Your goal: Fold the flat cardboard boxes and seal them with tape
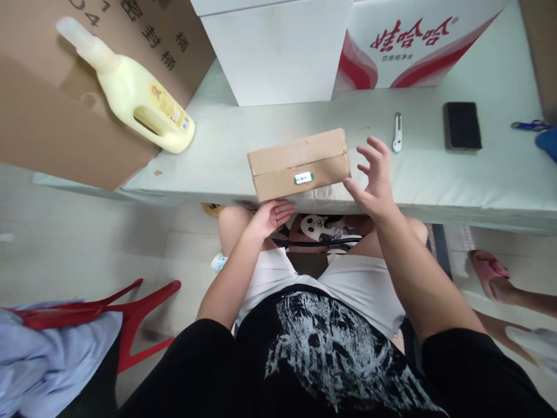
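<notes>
A small brown cardboard box [296, 154] lies near the front edge of the covered table, slightly angled, its flaps meeting along a seam. It bears a white and green barcode label [303, 177]. My left hand [274, 218] is just below the box's lower left side, palm up with the fingers stretched out; whether it touches the box I cannot tell. Beside the box's right end is my right hand [373, 177], its thumb and fingers spread apart with nothing between them. A white box cutter [397, 132] lies to the right of that hand.
A black phone-like object [463, 125] lies at the right. White boxes [278, 58] stand behind. A yellow bottle [130, 93] stands by a large carton [39, 104] on the left. A red chair [130, 325] is at lower left; another person's foot [489, 276] shows at right.
</notes>
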A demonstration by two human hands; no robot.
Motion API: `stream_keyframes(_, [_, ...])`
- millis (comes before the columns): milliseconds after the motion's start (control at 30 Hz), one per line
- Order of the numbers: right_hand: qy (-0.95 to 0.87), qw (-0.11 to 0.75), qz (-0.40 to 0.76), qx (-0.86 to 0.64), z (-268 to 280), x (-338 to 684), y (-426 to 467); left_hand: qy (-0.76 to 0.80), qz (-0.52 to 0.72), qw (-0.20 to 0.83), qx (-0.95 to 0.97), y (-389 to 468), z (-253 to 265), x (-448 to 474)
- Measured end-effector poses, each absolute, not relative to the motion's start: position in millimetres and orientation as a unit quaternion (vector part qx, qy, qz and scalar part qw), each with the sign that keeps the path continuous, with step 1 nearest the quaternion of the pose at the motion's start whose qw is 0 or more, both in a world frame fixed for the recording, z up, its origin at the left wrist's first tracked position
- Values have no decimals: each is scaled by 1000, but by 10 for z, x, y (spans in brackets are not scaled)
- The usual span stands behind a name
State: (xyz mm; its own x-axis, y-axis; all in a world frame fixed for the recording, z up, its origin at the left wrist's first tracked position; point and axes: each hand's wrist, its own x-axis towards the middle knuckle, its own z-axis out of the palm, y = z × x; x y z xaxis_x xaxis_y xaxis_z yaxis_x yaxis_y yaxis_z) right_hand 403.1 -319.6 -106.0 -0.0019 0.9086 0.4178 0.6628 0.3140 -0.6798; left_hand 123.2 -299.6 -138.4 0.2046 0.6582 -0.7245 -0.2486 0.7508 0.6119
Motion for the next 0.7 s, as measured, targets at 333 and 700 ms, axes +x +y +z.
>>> stream_keyframes(333, [-735,325,147,-577,-1086,3731,-2735,590,540,477,364,-2715,-1036,733])
stream_keyframes(700, [-730,355,171,-558,-1169,3762,-2786,539,305,202,759,-1969,-774,1096])
